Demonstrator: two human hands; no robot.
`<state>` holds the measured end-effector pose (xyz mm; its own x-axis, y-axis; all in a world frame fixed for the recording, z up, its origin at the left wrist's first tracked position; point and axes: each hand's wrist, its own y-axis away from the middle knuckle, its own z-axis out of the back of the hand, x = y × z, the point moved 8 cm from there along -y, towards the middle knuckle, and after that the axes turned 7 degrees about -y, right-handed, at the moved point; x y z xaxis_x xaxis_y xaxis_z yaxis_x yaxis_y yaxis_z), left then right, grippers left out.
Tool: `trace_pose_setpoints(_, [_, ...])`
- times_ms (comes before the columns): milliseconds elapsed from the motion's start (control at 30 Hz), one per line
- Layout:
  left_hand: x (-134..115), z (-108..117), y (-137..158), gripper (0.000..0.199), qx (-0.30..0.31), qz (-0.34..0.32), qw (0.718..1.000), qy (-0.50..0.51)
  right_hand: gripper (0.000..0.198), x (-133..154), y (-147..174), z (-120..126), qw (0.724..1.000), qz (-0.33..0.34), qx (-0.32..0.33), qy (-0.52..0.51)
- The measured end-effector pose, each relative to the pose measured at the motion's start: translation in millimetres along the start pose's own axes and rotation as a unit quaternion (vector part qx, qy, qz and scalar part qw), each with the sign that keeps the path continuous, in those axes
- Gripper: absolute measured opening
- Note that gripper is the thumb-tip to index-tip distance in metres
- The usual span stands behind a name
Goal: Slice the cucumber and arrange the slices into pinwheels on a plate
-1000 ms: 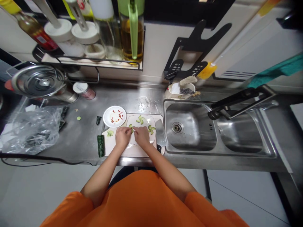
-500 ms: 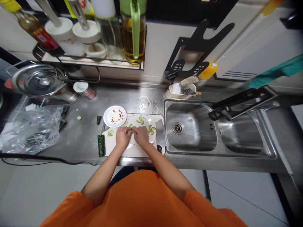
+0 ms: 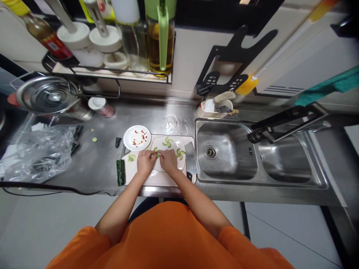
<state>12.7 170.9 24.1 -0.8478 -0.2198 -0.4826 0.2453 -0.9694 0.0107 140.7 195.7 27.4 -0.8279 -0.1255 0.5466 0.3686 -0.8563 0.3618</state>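
Note:
My left hand (image 3: 146, 163) and my right hand (image 3: 168, 160) meet over the left side of a white plate (image 3: 168, 169). Both have their fingers closed at a small group of green cucumber slices (image 3: 156, 151), which they partly cover. One pinwheel of cucumber slices (image 3: 167, 142) lies at the plate's far edge, another pinwheel (image 3: 180, 153) on its right. The plate rests on a pale cutting board (image 3: 162, 181). More cucumber slices (image 3: 131, 158) lie on the board left of my left hand. A cleaver (image 3: 192, 158) lies along the board's right side.
A small white plate with red bits (image 3: 137, 138) stands behind the board. Left of the board are a cucumber piece (image 3: 120, 172), a cucumber end (image 3: 118, 142) and a plastic bag (image 3: 42, 153). The double sink (image 3: 227, 149) lies right, under a black faucet (image 3: 280, 125).
My hands stay over the plate's left side with only slight finger movement, and the cucumber slices between them show a little more. The view has shifted slightly.

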Motion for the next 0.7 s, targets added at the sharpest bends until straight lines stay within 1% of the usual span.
trace_pose_setpoints(167, [1.6,4.4,3.7,0.018,-0.008,-0.005,1.0,0.003,0.034,-0.4,0.8,0.8,1.0,0.0,-0.007,-0.008])
trace_pose_setpoints(333, [11.2,23.2,-1.2,0.019,-0.053,0.015,0.998,-0.001,0.035,-2.3,2.2,3.3,1.0,-0.008,-0.005,-0.005])
trace_pose_setpoints(400, [22.1,34.0,-11.0,0.021,-0.07,0.048,0.996,-0.016,0.036,-4.5,3.4,4.8,1.0,-0.019,0.003,-0.006])
trace_pose_setpoints(500, [44.3,49.2,-32.1,0.024,-0.087,0.119,0.988,-0.045,0.036,-8.6,6.4,7.3,0.999,-0.038,0.01,-0.011])
trace_pose_setpoints(600, [62.3,57.4,-56.1,0.028,-0.083,0.172,0.979,-0.071,0.035,-11.3,10.6,10.5,0.999,-0.048,0.005,-0.018])
trace_pose_setpoints(700, [73.8,58.2,-76.6,0.031,-0.063,0.214,0.97,-0.1,0.035,-12.6,15.5,12.3,0.998,-0.054,0.006,-0.027])
